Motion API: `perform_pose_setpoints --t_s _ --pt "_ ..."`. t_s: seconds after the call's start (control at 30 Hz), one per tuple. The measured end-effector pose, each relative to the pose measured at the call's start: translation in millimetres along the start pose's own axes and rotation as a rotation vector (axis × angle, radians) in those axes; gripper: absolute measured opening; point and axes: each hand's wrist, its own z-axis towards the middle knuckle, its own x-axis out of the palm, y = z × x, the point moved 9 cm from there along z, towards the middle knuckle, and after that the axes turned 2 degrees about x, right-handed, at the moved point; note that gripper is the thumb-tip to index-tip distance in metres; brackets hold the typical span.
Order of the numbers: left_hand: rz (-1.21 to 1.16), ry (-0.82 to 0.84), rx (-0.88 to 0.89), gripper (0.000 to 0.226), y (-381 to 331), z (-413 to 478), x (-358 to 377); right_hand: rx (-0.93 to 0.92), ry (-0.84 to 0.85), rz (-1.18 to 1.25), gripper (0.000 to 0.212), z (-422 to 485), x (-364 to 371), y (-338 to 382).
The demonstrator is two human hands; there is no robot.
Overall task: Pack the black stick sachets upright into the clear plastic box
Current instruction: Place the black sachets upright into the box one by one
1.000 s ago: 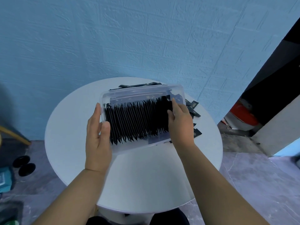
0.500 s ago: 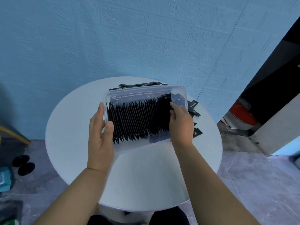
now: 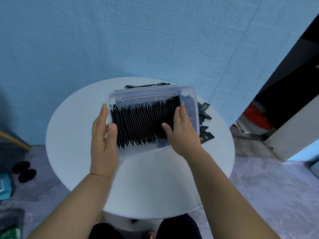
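The clear plastic box (image 3: 193,94) sits tilted on the round white table (image 3: 69,135), filled with a long row of black stick sachets (image 3: 141,121) standing on edge. My left hand (image 3: 103,138) grips the box's left end, thumb over the rim against the first sachets, fingers outside the wall. Inside the box, my right hand (image 3: 181,130) presses its straight fingers flat against the right end of the row. Loose black sachets (image 3: 205,114) lie on the table to the right of the box, and a few more sachets (image 3: 146,85) show behind it.
The table stands against a blue textured wall (image 3: 155,40). On the floor at left are two black discs (image 3: 24,171) and a teal item. A red and white object (image 3: 255,118) lies in the dark doorway at right. My knees show below the table's near edge.
The row of sachets has been squeezed tighter toward the left. My right hand has slid a little left and lower along the row. My left hand keeps its hold on the box end.
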Motion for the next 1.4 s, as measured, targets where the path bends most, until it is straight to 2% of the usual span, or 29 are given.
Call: perform_pose_setpoints --t_s 0.17,0.3,0.37,0.47,0.57,0.67,0.73,0.8,0.83,0.87,0.9,0.97,1.03,1.1,1.3,1.4 --pt "-0.009 -0.005 -0.007 0.042 0.2 0.5 -0.7 -0.024 -0.021 0.027 0.068 -1.9 -3.3 2.0" --pt "-0.017 0.001 -0.003 0.041 -2.0 0.4 -0.3 -0.122 -0.179 0.048 0.058 3.3 -29.3 10.6" --pt "-0.016 0.008 -0.002 0.043 -2.9 0.5 0.4 -0.200 -0.148 -0.021 0.057 9.5 -29.8 16.5" --pt "-0.012 0.002 -0.006 0.044 -2.1 0.2 0.1 -0.213 -0.066 -0.089 0.059 15.1 -22.9 11.7" --pt "-0.022 -0.019 -0.028 0.042 2.3 0.5 -2.4 -0.228 -0.086 -0.061 0.058 10.6 -25.1 10.1" --pt "-0.059 -0.088 -0.101 0.040 14.8 2.7 -11.5 -0.362 -0.256 0.115 0.047 -7.6 -42.1 15.8" --pt "-0.075 -0.154 -0.136 0.040 20.7 3.1 -20.7 -0.458 -0.460 0.292 0.033 -30.2 -58.7 7.8" --pt "-0.067 -0.214 -0.149 0.040 23.4 3.2 -29.3 -0.428 -0.671 0.402 0.025 -49.8 -66.4 -20.8" --pt "-0.066 -0.235 -0.150 0.039 22.7 3.0 -32.0 -0.340 -0.711 0.428 0.024 -51.6 -65.3 -39.0" --pt "-0.066 -0.254 -0.149 0.038 21.9 3.0 -33.4 -0.212 -0.693 0.430 0.024 -46.5 -60.4 -58.1" --pt "-0.067 -0.266 -0.150 0.038 20.1 2.5 -33.7 -0.067 -0.607 0.392 0.026 -36.4 -50.9 -75.6" --pt "-0.056 -0.289 -0.155 0.038 18.4 1.8 -34.1 0.108 -0.309 0.244 0.039 -13.5 -23.0 -95.5" --pt "-0.055 -0.310 -0.159 0.038 19.3 1.8 -36.3 0.098 -0.057 0.121 0.049 0.4 2.7 -96.9" --pt "-0.065 -0.315 -0.153 0.036 21.8 2.8 -38.7 0.040 0.076 -0.006 0.049 1.9 22.2 -91.2" --pt "-0.072 -0.283 -0.164 0.035 24.9 4.7 -36.2 -0.182 0.174 -0.056 0.054 -30.6 34.6 -63.9" --pt "-0.082 -0.238 -0.164 0.035 26.2 5.1 -31.8 -0.207 0.156 0.110 0.046 -47.6 26.6 -61.1"
